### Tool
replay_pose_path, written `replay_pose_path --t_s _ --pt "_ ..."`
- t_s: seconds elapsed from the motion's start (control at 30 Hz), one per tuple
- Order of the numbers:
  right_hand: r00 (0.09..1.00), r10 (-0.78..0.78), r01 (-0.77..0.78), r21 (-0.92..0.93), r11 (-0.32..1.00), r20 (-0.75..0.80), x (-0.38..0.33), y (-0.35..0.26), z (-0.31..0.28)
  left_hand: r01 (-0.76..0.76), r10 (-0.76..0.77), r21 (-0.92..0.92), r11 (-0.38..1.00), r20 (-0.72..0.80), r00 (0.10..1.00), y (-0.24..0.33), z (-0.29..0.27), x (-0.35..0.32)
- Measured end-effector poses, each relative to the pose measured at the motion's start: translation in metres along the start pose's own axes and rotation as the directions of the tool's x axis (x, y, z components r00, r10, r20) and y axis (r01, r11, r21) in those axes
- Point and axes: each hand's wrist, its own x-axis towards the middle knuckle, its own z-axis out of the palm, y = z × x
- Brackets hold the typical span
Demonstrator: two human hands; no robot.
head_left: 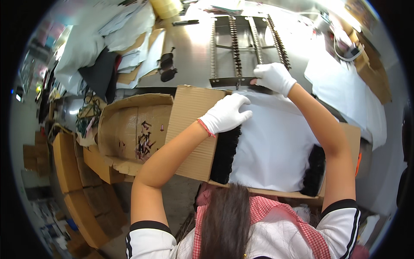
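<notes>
My left hand (228,112), in a white glove, is over the top left of an open cardboard box (194,116), its thumb and fingers apart. My right hand (274,78), also gloved, is at the front edge of a metal rack (224,82). Its fingers are bent together there; what lies between them is hidden. The rack has several long rails, some lined with dark toothed pieces. A white sheet (271,142) covers the inside of the box, between a black row of packed pieces (224,155) on the left and another (314,170) on the right.
Left of the box, a cardboard tray (112,125) holds scattered small dark pieces (144,144). Sunglasses (167,67) and a black pen (186,22) lie on the metal table (194,47). Papers and bags (129,47) are piled at far left, white sheets (336,82) at right.
</notes>
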Motion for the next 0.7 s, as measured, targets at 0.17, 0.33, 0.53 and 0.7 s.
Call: replay_pose_path --t_s 0.17,0.33,0.53,0.7 --pt "0.944 -0.022 0.095 0.207 0.974 -0.331 0.015 -0.006 -0.038 0.144 -0.17 -0.11 0.983 -0.289 0.942 -0.017 -0.025 -0.015" --pt "0.873 0.434 0.049 0.925 0.377 -0.223 0.014 -0.04 -0.13 0.181 0.037 0.205 0.962 -0.754 0.656 -0.003 -0.061 0.001" --pt "0.92 0.391 0.08 0.973 -0.217 0.011 0.007 -0.076 -0.167 0.184 0.459 0.59 0.786 -0.756 0.467 0.013 -0.157 -0.019" --pt "0.86 0.412 0.034 0.837 0.545 -0.303 0.005 -0.102 -0.126 0.072 0.556 0.664 0.745 -0.676 0.484 0.002 -0.188 -0.092"
